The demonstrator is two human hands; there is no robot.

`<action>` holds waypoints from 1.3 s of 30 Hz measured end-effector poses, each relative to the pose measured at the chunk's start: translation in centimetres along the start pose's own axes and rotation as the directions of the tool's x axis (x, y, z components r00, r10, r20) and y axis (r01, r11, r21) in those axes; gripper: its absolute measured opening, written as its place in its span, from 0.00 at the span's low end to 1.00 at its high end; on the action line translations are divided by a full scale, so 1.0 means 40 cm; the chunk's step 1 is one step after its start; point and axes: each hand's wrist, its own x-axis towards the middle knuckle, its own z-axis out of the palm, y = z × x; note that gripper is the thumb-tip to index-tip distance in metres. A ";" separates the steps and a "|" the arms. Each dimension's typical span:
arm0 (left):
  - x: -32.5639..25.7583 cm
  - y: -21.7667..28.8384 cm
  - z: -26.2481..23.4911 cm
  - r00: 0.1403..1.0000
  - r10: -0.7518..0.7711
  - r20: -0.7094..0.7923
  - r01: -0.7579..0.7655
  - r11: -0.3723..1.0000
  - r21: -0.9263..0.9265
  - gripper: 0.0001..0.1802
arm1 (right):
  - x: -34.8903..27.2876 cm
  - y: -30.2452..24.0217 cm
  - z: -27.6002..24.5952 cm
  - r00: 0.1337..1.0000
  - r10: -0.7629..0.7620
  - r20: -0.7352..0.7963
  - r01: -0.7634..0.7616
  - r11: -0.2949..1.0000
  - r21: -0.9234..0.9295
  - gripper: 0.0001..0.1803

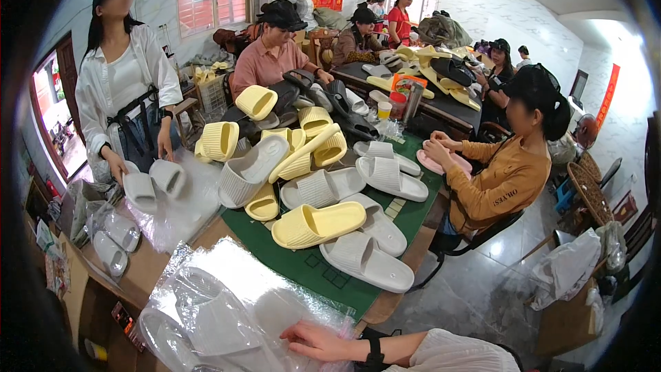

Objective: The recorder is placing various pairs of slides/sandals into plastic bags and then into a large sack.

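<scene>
My right hand (pixel 313 339) comes in from the lower right and lies on a clear plastic bag (pixel 265 289) at the table's near edge. Its fingers point left, loosely stretched, with nothing visibly gripped. A black band is on the wrist. To its left, a pair of grey slippers (pixel 213 317) shows through clear, shiny plastic. My left hand is not in the picture. Just beyond the bags lie a yellow slipper (pixel 317 225) and a grey slipper (pixel 368 263), both toward the right side of the pile.
Grey, yellow and black slippers heap over a green mat (pixel 289 269). At left, a standing person holds grey slippers (pixel 151 186) beside bagged slippers (pixel 113 244). A seated person at right handles a pink slipper (pixel 444 158). Cups and a bottle (pixel 413 100) stand beyond the pile.
</scene>
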 end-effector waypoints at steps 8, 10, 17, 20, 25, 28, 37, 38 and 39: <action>-0.041 -0.012 -0.043 0.994 0.098 -0.046 -0.098 0.995 -0.001 0.33 | -0.001 -0.003 0.012 1.000 0.005 -0.030 -0.005 1.000 -0.012 0.20; -0.055 -0.019 -0.064 0.990 0.124 -0.063 -0.125 0.992 0.000 0.34 | -0.004 -0.003 0.015 0.998 0.002 -0.069 -0.003 1.000 -0.007 0.18; -0.053 -0.057 -0.188 0.969 0.223 -0.104 -0.224 0.975 0.005 0.37 | 0.004 0.022 0.027 0.992 -0.091 -0.089 0.089 0.996 -0.023 0.15; -0.059 -0.068 -0.238 0.962 0.252 -0.108 -0.253 0.967 0.007 0.38 | 0.003 0.010 0.020 0.991 -0.091 -0.097 0.089 0.996 -0.023 0.15; -0.040 -0.081 -0.257 0.981 0.178 -0.075 -0.180 0.983 -0.024 0.40 | 0.005 0.024 0.025 0.989 -0.118 -0.085 0.111 0.991 -0.079 0.15; -0.015 -0.086 -0.252 0.989 0.142 -0.046 -0.144 0.988 -0.051 0.42 | 0.002 0.014 0.025 0.999 -0.037 -0.036 0.034 0.996 -0.086 0.15; 0.010 -0.094 -0.255 1.000 -0.014 0.012 0.015 0.996 -0.091 0.46 | -0.006 0.030 0.031 0.998 -0.051 -0.041 0.048 0.996 -0.075 0.13; 0.004 -0.089 -0.239 1.000 -0.018 0.008 0.018 0.996 -0.093 0.46 | -0.004 0.027 0.030 0.998 -0.047 -0.037 0.044 0.996 -0.074 0.13; -0.007 -0.076 -0.209 0.999 0.049 -0.009 -0.049 0.996 -0.072 0.47 | -0.002 0.018 0.028 0.997 -0.059 -0.053 0.055 0.996 -0.074 0.14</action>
